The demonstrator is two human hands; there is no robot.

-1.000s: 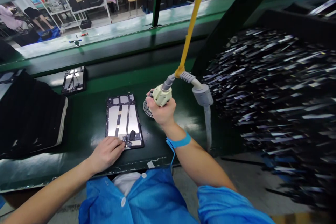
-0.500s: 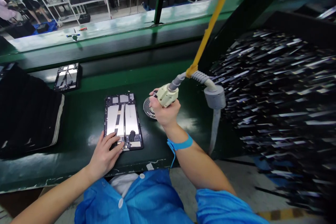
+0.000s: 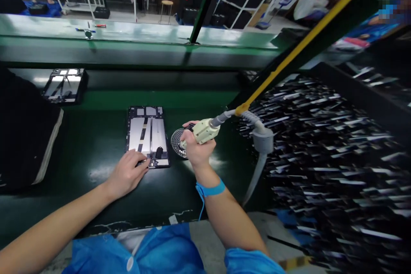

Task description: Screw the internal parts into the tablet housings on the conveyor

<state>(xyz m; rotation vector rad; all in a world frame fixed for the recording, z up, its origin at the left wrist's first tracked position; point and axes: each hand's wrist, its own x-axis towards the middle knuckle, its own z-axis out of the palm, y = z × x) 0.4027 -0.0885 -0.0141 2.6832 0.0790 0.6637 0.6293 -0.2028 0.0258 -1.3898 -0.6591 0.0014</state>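
Observation:
An opened tablet (image 3: 136, 130) lies on the green bench, its silver battery panels, ribbon cables and circuit parts facing up. My left hand (image 3: 128, 172) holds its lower left corner, with bent fingers and thumb pressed onto the inside parts; what lies under the fingertips is hidden. Just right of the tablet, my right hand (image 3: 199, 150) is wrapped around a cream corded hand tool (image 3: 203, 131) with a round perforated metal head (image 3: 177, 142). That head is beside the tablet's right edge, seemingly close above the bench.
A yellow strap (image 3: 279, 70) suspends the tool's grey cable, which carries a grey cylinder (image 3: 263, 140). Dense rows of thin dark panels (image 3: 321, 158) fill the right. A black stack (image 3: 25, 132) stands left, near another opened device (image 3: 66, 85). Small tools (image 3: 88, 33) lie on the far ledge.
The camera view has shifted, showing more on the right. My left hand stays at the tablet's lower left corner, and the tool stays in my right hand with its head beside the tablet.

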